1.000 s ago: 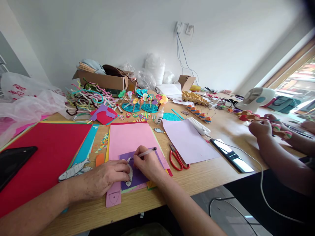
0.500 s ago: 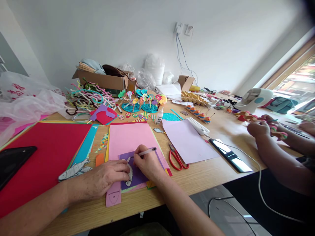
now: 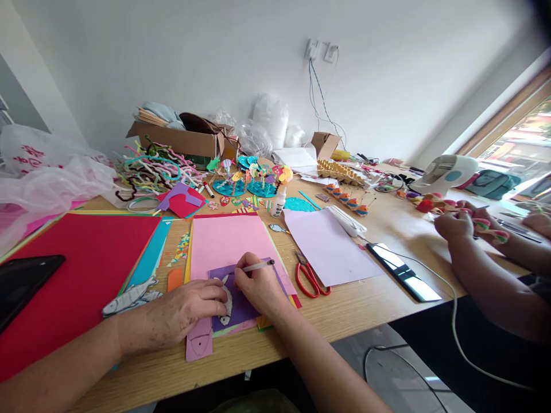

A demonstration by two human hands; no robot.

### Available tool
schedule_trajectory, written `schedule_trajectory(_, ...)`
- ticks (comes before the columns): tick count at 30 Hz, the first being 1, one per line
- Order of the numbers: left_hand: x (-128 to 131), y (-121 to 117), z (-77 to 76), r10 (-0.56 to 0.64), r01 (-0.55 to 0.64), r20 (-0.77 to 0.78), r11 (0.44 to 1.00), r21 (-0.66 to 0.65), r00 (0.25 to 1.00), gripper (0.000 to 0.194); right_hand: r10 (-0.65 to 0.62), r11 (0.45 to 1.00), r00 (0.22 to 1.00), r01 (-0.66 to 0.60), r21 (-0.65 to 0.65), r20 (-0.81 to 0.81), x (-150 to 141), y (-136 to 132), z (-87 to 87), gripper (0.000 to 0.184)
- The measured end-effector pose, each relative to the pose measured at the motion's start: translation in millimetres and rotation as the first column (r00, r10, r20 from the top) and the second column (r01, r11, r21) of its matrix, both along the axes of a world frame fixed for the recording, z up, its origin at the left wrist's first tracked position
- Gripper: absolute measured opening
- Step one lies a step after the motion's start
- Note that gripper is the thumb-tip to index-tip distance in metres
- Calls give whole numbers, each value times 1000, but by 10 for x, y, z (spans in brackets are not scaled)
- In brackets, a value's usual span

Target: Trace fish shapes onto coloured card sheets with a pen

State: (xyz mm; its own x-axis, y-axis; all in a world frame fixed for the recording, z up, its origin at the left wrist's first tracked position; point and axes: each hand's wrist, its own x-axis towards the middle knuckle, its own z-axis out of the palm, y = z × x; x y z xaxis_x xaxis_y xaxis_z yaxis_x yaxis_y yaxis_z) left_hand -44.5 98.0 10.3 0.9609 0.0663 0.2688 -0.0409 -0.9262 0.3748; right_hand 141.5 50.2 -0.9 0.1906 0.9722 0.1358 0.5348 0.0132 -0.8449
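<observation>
My right hand is closed round a pen, its tip hidden behind my fingers at the purple paper. On that paper lies a white fish cutout, partly covered by my left hand. Stretched fingers of the left hand press the cutout flat. Beneath the purple sheet is a stack topped with pink paper. A pink strip with a drawn fish outline sticks out below my left hand. More grey-white fish cutouts rest beside my left wrist.
Red-handled scissors and a lilac sheet lie to the right, with a phone and a white cable beyond. A glue bottle stands behind the pink stack. Red paper spreads at left. Another person's hands hold colourful pieces.
My hands stay almost in place over the fish cutout, with the pen barely shifted. At right, the other person's hands and colourful pieces have moved slightly.
</observation>
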Motion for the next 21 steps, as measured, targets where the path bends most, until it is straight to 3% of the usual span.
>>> schedule_trajectory(21,-17,19,-82,4,-5,-28,1000,-28,1000,36,40,999,999,-40,11,27,-58,-2,30,13)
